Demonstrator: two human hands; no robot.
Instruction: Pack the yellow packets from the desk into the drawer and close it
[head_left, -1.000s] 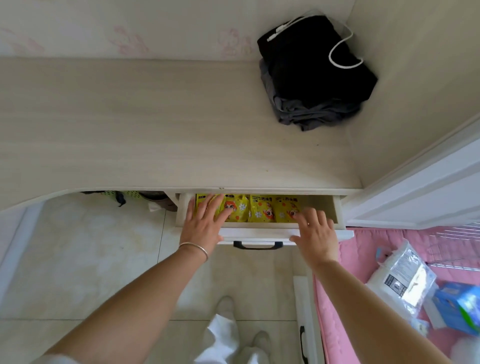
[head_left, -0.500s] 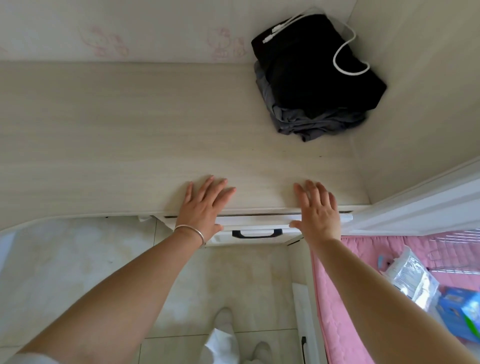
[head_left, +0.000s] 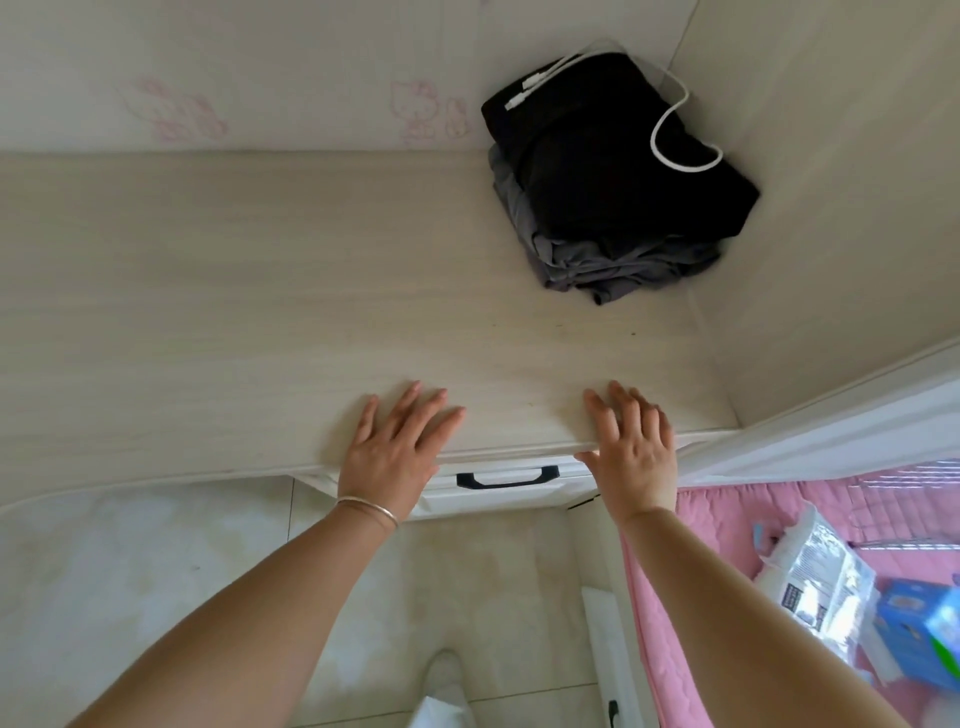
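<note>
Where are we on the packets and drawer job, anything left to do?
Looks finished. No yellow packets show on the desk top, and the drawer sits pushed in under the desk edge, only its front and black handle visible. Nothing is in hand: the left hand and right hand lie flat and open at the desk edge. The packets themselves are hidden, so I cannot confirm them inside.

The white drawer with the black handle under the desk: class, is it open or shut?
Shut. The white drawer front sits tucked under the pale wooden desk edge; no interior or yellow packets show.
</note>
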